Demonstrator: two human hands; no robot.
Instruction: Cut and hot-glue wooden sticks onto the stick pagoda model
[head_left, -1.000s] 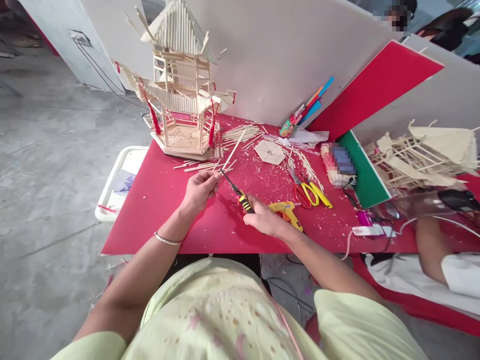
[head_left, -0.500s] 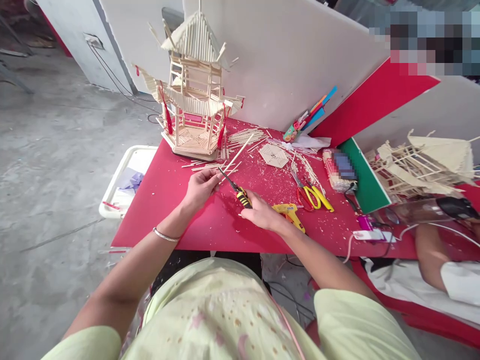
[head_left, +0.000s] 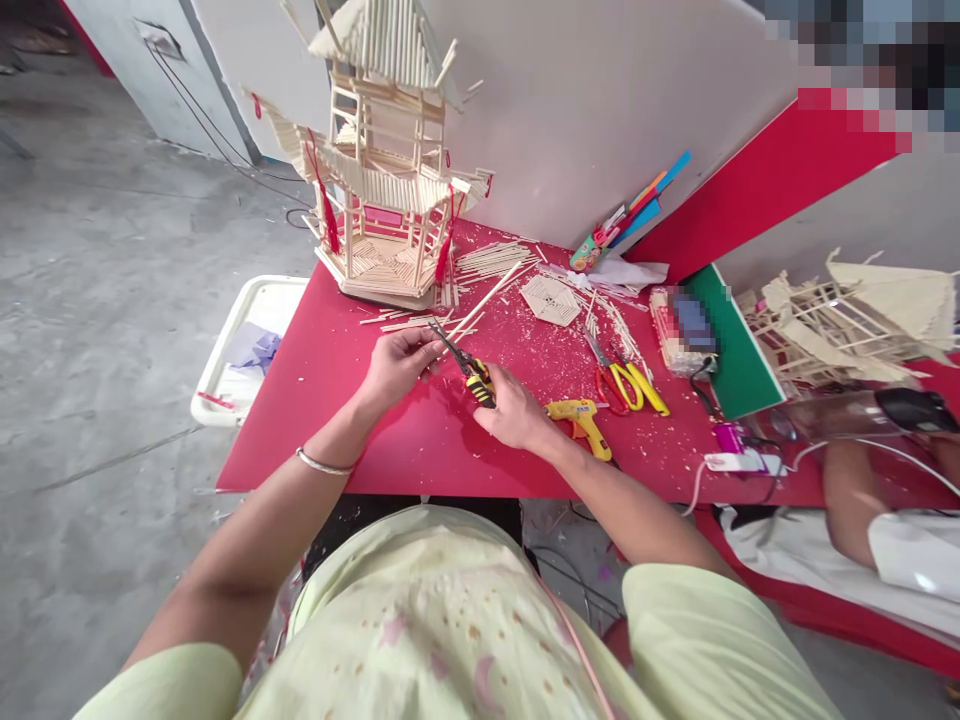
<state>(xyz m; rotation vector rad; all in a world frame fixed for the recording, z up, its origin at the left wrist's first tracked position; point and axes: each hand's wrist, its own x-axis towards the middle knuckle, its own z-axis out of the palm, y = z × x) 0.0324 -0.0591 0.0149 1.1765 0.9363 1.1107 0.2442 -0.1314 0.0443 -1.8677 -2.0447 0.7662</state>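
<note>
My right hand is closed around the yellow-and-black handles of long-nose pliers. Their dark jaws point up and left, over the fingers of my left hand. Between its thumb and fingers my left hand pinches a thin wooden stick, which slants up to the right past the plier jaws. Whether the jaws touch the stick I cannot tell. Beyond my hands stands a pagoda model built of sticks, with red tassels hanging from its lower roof. A flat hexagonal stick panel lies to its right.
On the red table lie a yellow glue gun, scissors, loose sticks and a cup of pens. A white power strip is near a co-worker's arm. Another stick model stands beyond a green board.
The pliers have turned more upright, and their jaws now show slightly apart near my left fingers. The stick is still in my left hand. The whole view has shifted a little.
</note>
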